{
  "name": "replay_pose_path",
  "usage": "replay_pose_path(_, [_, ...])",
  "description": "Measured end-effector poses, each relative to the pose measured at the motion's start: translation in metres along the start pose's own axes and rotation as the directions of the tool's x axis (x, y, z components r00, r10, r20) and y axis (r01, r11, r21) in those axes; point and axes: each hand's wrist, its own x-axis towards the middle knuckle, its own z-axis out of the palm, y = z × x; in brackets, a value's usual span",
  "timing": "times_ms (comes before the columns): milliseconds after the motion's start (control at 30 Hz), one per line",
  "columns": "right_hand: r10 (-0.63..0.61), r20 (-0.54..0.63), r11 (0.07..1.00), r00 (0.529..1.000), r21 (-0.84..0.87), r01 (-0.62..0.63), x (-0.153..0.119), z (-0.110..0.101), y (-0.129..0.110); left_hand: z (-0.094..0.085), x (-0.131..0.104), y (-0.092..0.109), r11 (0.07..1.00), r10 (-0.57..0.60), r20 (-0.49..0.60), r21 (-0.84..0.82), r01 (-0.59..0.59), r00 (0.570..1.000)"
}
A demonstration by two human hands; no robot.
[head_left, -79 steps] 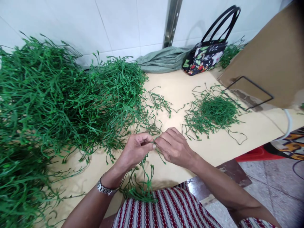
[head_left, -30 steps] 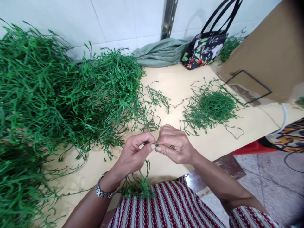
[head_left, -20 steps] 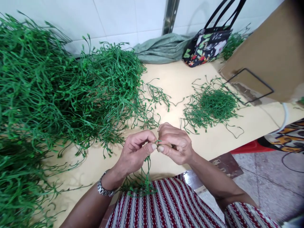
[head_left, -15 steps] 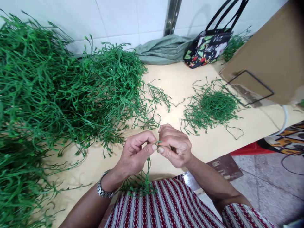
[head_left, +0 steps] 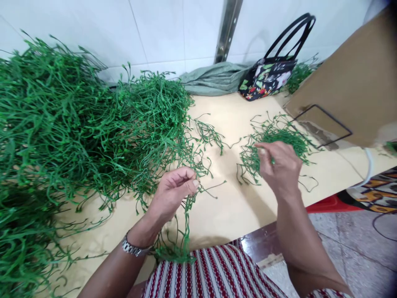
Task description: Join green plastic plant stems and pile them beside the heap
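My left hand (head_left: 175,190), with a metal watch on its wrist, pinches several thin green stems (head_left: 187,219) that look like plastic plant parts. Their lower ends hang toward my lap, and two thin tips stick out to the right past the thumb. My right hand (head_left: 281,165) is closed, thumb against forefinger, above the near edge of a small heap of green stems (head_left: 290,138). Whatever is between those fingers is too small to make out. Left of my left hand spreads a large tangled pile of similar green stems (head_left: 102,128).
A floral handbag (head_left: 266,78) and a grey-green cloth (head_left: 214,78) lie against the tiled wall. At the right stands a cardboard box (head_left: 347,82) with a black wire frame (head_left: 333,118) before it. Loose stems (head_left: 209,132) lie mid-table. Below the table edge is something red (head_left: 331,204).
My hands, which met at the fingertips, have come apart. The right one has moved right and away from me, over the small heap. My left hand keeps its stems and has shifted slightly left.
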Motion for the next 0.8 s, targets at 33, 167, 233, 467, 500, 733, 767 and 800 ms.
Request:
replay_pose_path(33, [0.021,0.046,0.989,0.999,-0.147,-0.014,0.001,0.000,0.015,0.000,0.001,-0.001,1.000,-0.016,-0.015,-0.004,0.016,1.000])
replay_pose_path(167, [0.115,0.270,0.920,0.956,-0.393,0.000,0.000,0.003,0.039,0.001,0.005,-0.004,0.999,-0.037,-0.051,0.004,0.037,0.998])
replay_pose_path(233, [0.050,0.262,0.966,0.964,-0.256,0.020,0.001,0.001,0.020,0.002,0.005,-0.006,0.999,-0.032,-0.048,0.027,0.033,0.998])
replay_pose_path(467, [-0.388,0.398,0.725,0.831,0.689,0.008,-0.002,0.010,-0.081,0.009,-0.001,-0.008,0.980,0.066,0.001,0.187,-0.065,0.998])
replay_pose_path(500, [-0.392,0.399,0.689,0.829,0.724,-0.023,-0.005,0.014,-0.086,0.010,-0.002,-0.008,0.975,0.086,-0.005,0.205,-0.083,0.996])
replay_pose_path(733, [-0.278,0.280,0.671,0.919,0.741,-0.023,-0.020,0.030,-0.089,0.014,-0.006,-0.006,0.963,0.132,-0.062,0.244,-0.113,0.989])
replay_pose_path(767, [-0.276,0.258,0.693,0.926,0.721,0.006,-0.021,0.029,-0.090,0.014,-0.007,-0.007,0.964,0.130,-0.070,0.243,-0.109,0.989])
replay_pose_path(800, [-0.271,0.238,0.720,0.933,0.693,0.033,-0.020,0.028,-0.091,0.015,-0.007,-0.008,0.965,0.130,-0.081,0.240,-0.107,0.988])
